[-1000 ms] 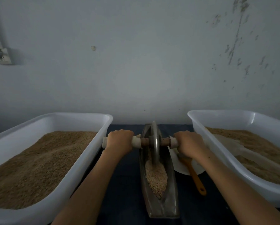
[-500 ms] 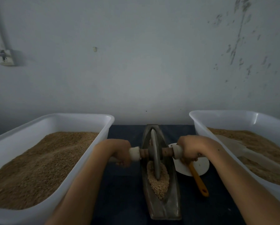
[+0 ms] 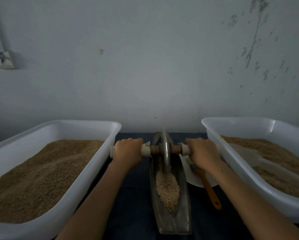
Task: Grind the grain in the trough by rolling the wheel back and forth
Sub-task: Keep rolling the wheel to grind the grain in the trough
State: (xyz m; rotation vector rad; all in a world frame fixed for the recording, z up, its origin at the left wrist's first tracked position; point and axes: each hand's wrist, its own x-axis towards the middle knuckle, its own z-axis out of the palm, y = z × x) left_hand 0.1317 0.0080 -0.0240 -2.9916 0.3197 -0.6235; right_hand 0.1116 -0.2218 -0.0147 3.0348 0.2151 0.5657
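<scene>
A scuffed grey wall [image 3: 154, 75] rose behind the dark bench [image 3: 133, 184]. The long metal trough [image 3: 181, 210] lay mid-bench, running from the near edge toward the wall, grain [image 3: 167, 189] heaped in its near half. The wheel [image 3: 165, 149] stood upright toward its far end. The left hand [image 3: 127, 150] and the right hand [image 3: 203, 153] each clenched an end of the axle [image 3: 155, 149]. White tubs [image 3: 86, 177] of grain flanked them.

Two white tubs [image 3: 100, 163] [image 3: 232, 153] of meal; orange-handled brush [image 3: 210, 189] on plate [image 3: 193, 177].
</scene>
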